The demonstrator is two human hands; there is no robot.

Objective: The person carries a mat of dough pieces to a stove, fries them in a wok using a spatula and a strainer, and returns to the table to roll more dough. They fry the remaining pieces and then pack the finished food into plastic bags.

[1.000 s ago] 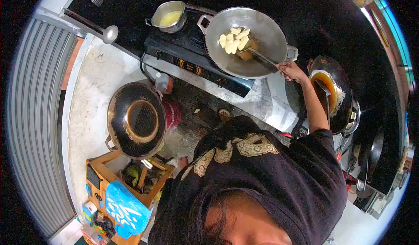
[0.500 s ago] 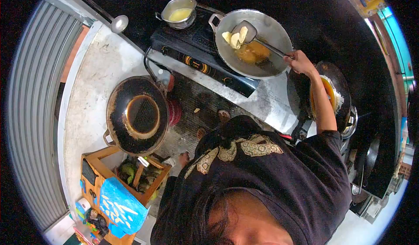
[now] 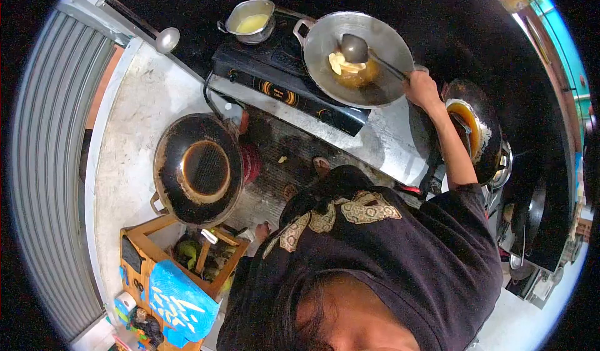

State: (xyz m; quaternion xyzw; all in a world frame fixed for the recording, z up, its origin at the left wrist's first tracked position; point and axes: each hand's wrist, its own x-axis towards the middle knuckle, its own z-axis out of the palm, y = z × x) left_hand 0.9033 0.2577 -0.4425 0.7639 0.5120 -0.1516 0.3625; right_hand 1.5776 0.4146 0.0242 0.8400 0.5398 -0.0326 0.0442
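Silver steel fills the middle of our view: a round silver metal wok (image 3: 359, 54) sits on a black 2-burner stove (image 3: 284, 79), with pale yellow food pieces (image 3: 342, 63) lying in amber oil at its bottom. Our right hand (image 3: 422, 88) reaches over the wok's near rim, its fingers wrapped tight around the far end of a long-handled metal ladle (image 3: 354, 48), whose bowl hangs just above the food. Our left hand is not in view.

We judge the ladle stiff and light, though its thin handle could turn slick with oil, so the end well away from the heat is the sound place to hold it. The food pieces look soft and likely to break if pressed, and they would slide easily in the oil. The wok itself seems heavy with hot oil, and its 2 side handles are the only safe grip.

Beside the wok stands a small steel pot of yellow liquid (image 3: 251, 21). Right of our arm sits a dark wok with orange sauce (image 3: 474, 129) on the grey concrete surface (image 3: 387, 141). Lower left rests a blackened empty wok (image 3: 198, 168), above a wooden crate (image 3: 178, 257).
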